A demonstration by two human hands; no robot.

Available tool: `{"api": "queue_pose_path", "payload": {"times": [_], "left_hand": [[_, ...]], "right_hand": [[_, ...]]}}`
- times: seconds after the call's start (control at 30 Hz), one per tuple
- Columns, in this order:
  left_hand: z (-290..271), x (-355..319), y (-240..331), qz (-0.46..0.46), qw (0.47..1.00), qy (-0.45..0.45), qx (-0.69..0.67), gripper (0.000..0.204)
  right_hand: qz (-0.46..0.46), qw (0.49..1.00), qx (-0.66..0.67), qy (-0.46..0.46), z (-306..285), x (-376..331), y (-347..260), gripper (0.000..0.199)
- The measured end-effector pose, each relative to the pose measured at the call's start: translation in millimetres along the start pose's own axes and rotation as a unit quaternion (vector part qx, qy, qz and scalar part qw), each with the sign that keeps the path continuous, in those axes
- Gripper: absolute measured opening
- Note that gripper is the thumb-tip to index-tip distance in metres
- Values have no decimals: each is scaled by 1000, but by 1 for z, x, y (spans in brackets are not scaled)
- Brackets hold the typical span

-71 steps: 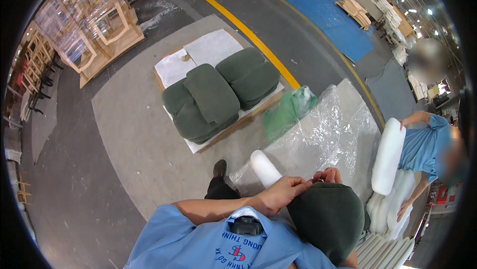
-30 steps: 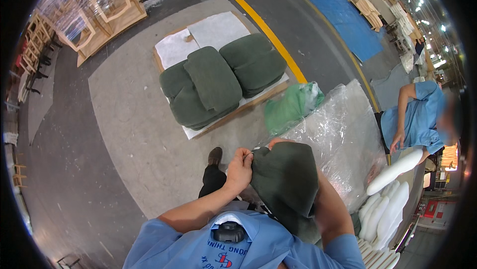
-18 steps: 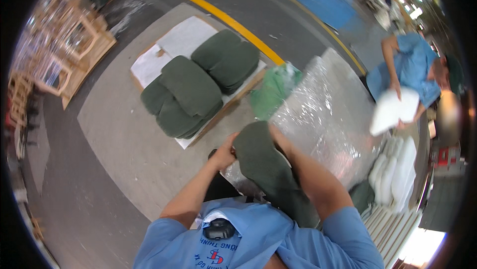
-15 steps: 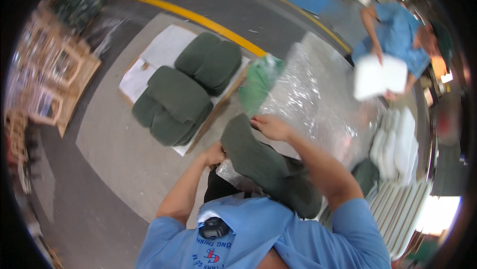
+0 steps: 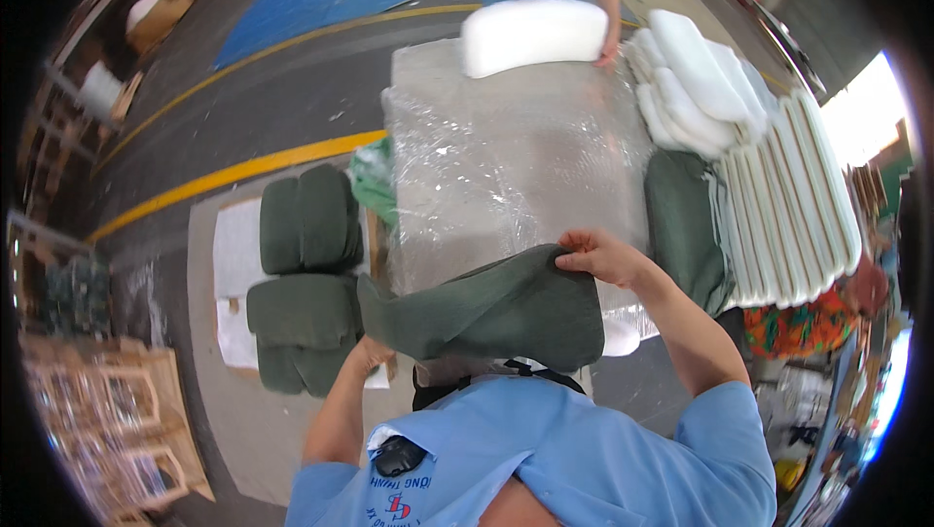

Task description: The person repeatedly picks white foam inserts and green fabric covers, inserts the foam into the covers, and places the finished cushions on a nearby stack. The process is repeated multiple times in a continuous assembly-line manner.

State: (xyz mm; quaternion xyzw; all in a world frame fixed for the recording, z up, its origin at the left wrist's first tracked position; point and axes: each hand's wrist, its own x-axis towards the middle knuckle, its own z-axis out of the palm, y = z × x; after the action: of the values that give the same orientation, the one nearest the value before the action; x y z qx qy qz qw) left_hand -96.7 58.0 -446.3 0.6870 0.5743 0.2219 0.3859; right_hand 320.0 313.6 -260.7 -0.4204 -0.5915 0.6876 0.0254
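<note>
A dark green cloth cushion cover (image 5: pixel 506 308) stretches in front of my body, above the near edge of the plastic-wrapped table. My right hand (image 5: pixel 598 256) pinches its upper right edge between thumb and fingers. At the cover's left end, my left hand (image 5: pixel 368 352) grips the lower edge, with its fingers partly hidden behind the cloth. A rounded white piece (image 5: pixel 621 337) shows just past the cover's lower right corner; the rest of it is hidden. Across the table, another person's hands are at a white cushion pad (image 5: pixel 533 36).
Clear plastic sheeting (image 5: pixel 467 167) covers the table. Filled green cushions (image 5: pixel 309 220) are stacked on a board at left. At right stand white pads (image 5: pixel 696 79), a row of white slabs (image 5: pixel 788 206) and more green cloth (image 5: pixel 686 225). A green bag (image 5: pixel 375 177) lies beside the table.
My view has swung right toward the table. The cover has turned and spread out sideways between my hands, both still gripping it. The other person has lowered the white pad onto the far table edge.
</note>
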Motion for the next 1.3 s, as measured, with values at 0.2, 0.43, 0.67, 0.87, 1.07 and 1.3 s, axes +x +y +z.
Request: {"api": "queue_pose_path", "payload": {"times": [0.2,0.43,0.67,0.87,1.07,1.3], "left_hand": [[-7,18,-12,83,989,-63,109,35],[-10,35,-10,114,973,-165,109,34],[-36,26,3,137,954,-238,122,33],[-33,46,7,149,953,-224,139,33],[-51,49,6,137,955,-206,164,32],[-78,62,-4,143,941,-232,199,32]], "right_hand": [[-292,919,-239,120,73,-106,-117,16],[-252,868,-243,351,114,-127,-84,18],[-178,820,-251,482,138,-154,-46,16],[-168,797,-272,512,147,-165,-23,18],[-230,800,-216,511,174,-200,-29,18],[-259,853,-156,425,234,-195,-16,16]]}}
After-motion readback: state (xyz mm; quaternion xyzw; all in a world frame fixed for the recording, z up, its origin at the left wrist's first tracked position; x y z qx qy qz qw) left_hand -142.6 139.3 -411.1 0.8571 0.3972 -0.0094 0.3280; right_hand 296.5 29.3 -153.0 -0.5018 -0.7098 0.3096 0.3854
